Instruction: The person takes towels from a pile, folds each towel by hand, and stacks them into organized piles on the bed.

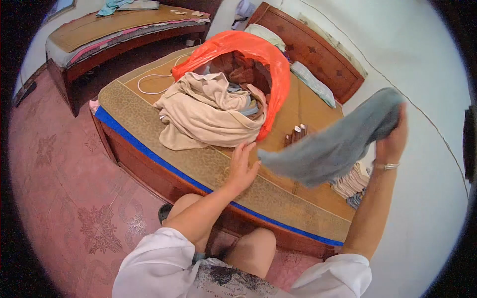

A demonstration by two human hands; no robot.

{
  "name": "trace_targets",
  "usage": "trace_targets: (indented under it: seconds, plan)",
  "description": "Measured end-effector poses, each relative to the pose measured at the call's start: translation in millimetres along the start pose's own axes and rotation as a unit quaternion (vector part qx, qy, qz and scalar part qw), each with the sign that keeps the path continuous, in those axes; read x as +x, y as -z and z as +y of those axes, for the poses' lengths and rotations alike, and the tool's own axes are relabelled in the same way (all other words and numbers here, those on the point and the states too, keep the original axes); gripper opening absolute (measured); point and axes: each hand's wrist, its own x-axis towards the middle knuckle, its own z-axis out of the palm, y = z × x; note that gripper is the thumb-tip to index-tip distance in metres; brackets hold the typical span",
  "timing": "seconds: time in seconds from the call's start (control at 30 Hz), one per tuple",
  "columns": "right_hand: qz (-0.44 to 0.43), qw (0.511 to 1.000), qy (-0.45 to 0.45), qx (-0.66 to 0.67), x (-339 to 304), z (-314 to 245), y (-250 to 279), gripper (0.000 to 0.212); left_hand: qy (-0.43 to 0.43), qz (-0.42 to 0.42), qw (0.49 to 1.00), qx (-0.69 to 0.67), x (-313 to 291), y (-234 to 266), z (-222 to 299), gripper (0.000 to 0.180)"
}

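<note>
A grey-blue cloth, probably a towel (328, 149), is stretched out above the bed's right side, smeared by motion. My right hand (394, 136) is closed on its raised end. By the lower left corner of this cloth is my left hand (242, 169), fingers apart, with no cloth visibly gripped. Just beyond the left hand, a heap of beige cloth (203, 116) spills from the mouth of a red plastic bag (280, 74). Brown and bluish cloths show inside the bag.
Folded beige and grey cloths (352, 181) are stacked under the raised towel, and folded brown cloths (295, 134) lie farther back. The wooden bed (134, 166) has a mat on top and pillows (313, 83) by its headboard. A second bed (99, 35) stands far left.
</note>
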Motion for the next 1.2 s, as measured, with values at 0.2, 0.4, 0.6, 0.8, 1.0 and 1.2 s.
trace_targets:
  seconds: [0.2,0.4,0.6,0.8,1.0,1.2]
  plan:
    - [-0.24,0.813,-0.09,-0.522,-139,116,52,0.047,-0.104,-0.126,0.901,0.402,26,1,13,0.065]
    - [-0.297,0.756,-0.092,-0.576,-248,235,91,0.069,-0.183,-0.184,0.793,0.551,78,46,-61,0.07]
    - [-0.214,0.789,-0.12,-0.563,-263,249,79,0.067,-0.123,-0.229,0.746,0.613,114,78,-77,0.068]
    - [-0.174,0.825,-0.125,-0.524,-263,244,86,0.063,-0.193,-0.148,0.827,0.507,61,26,-43,0.053]
    - [-0.205,0.856,-0.082,-0.468,-272,236,90,0.048,-0.328,-0.363,0.828,0.275,-16,-39,31,0.05]
    - [-0.073,0.929,-0.351,0.091,-298,179,125,0.033,-0.244,-0.542,0.734,0.329,11,-31,34,0.027]
